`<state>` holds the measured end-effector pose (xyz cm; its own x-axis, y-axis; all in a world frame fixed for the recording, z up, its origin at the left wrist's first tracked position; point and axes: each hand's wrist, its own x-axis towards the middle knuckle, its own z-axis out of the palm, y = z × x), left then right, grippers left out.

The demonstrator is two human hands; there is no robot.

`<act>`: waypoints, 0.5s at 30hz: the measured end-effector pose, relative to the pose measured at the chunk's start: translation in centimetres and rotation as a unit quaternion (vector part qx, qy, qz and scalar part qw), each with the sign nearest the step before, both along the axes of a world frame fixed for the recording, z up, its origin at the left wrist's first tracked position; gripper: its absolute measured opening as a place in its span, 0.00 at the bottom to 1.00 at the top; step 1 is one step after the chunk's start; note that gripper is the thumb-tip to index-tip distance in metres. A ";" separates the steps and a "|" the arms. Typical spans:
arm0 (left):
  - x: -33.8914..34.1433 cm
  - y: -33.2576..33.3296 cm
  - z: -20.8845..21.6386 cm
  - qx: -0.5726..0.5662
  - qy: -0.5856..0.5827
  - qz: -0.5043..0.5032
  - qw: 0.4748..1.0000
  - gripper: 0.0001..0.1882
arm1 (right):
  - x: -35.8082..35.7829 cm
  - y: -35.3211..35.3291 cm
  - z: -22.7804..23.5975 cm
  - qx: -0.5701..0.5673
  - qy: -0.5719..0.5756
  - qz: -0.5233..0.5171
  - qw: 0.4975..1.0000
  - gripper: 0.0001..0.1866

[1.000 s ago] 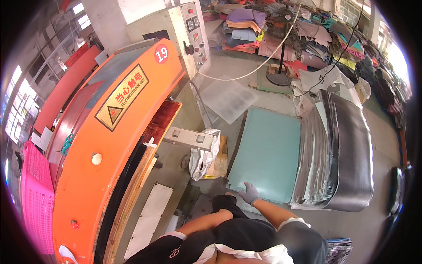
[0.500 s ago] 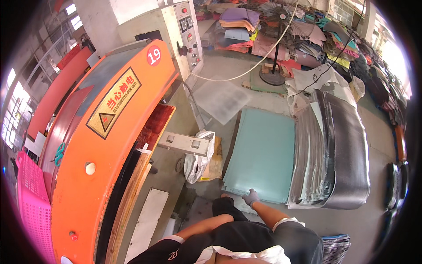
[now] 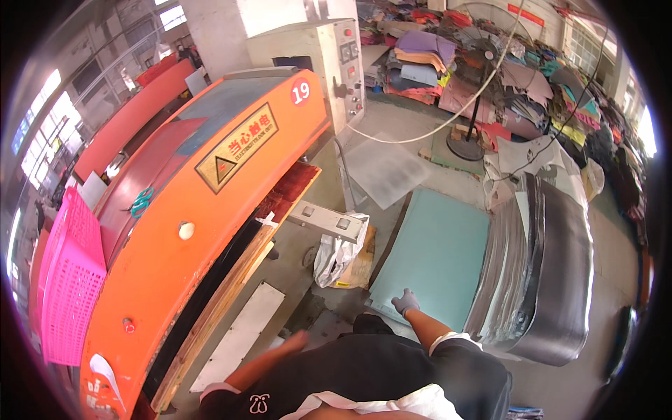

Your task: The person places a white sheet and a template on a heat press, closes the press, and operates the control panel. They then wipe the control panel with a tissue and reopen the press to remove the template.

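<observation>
My right hand (image 3: 405, 303), in a grey glove, rests over the near edge of a stack of teal sheets (image 3: 437, 245). Its thumb and a finger are spread apart, and nothing shows in its grip. Bare and smeared by motion, my left hand (image 3: 297, 342) hangs low before my body, between the stack and the orange machine (image 3: 203, 203). Its fingers cannot be made out. Right of the teal sheets, a thick pile of grey and black sheets (image 3: 560, 273) stands curled upward.
The orange machine fills the left, with teal scissors (image 3: 141, 202) on top and a pink basket (image 3: 73, 280) beside it. A metal bracket (image 3: 325, 222) juts toward the stack near a white bag (image 3: 336, 255). Behind are a standing fan (image 3: 467, 143), a hanging cable (image 3: 448, 122) and heaped coloured sheets (image 3: 423, 52).
The view has swung left, showing more of the machine and basket. My left hand has drawn back leftward from the stack. My right hand has slid slightly farther onto the teal sheets, fingers spreading.
</observation>
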<state>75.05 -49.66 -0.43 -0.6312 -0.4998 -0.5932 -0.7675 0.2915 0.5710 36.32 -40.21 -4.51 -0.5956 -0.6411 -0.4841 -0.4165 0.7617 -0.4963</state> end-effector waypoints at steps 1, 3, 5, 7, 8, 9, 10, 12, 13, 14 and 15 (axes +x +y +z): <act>4.2 1.6 -1.2 0.024 -0.110 0.019 0.994 0.20 | -0.4 -0.4 0.5 -0.009 0.012 0.003 1.000 0.31; 11.4 5.1 -2.8 0.103 -0.200 0.156 0.962 0.20 | -1.0 -0.8 1.3 -0.007 0.010 0.007 1.000 0.32; 16.5 8.7 -3.4 0.149 -0.221 0.294 0.918 0.20 | -1.5 -1.2 2.1 0.009 0.013 0.021 1.000 0.32; 20.1 12.2 -2.9 0.174 -0.219 0.395 0.875 0.20 | -1.7 -1.4 2.7 0.052 0.018 0.042 0.998 0.33; 21.2 14.1 -2.7 0.182 -0.212 0.433 0.857 0.20 | -1.7 -1.6 3.1 0.057 0.017 0.065 0.996 0.34; 21.9 16.2 -2.5 0.190 -0.202 0.466 0.840 0.20 | -1.7 -2.0 3.5 0.070 0.019 0.093 0.993 0.34; 22.4 18.3 -2.4 0.197 -0.189 0.497 0.824 0.20 | -1.6 -2.4 4.0 0.085 0.031 0.122 0.988 0.35; 22.4 21.8 -2.4 0.207 -0.164 0.540 0.799 0.20 | -0.9 -4.2 5.2 0.065 0.066 0.175 0.980 0.36; 22.2 23.5 -2.5 0.210 -0.151 0.556 0.790 0.20 | -0.4 -5.3 5.9 0.035 0.082 0.200 0.976 0.36; 21.9 25.1 -2.6 0.214 -0.139 0.567 0.783 0.20 | 0.1 -6.5 6.6 0.019 0.108 0.221 0.969 0.37; 21.5 26.5 -2.7 0.218 -0.128 0.577 0.777 0.20 | 0.4 -7.7 7.5 -0.002 0.084 0.238 0.968 0.36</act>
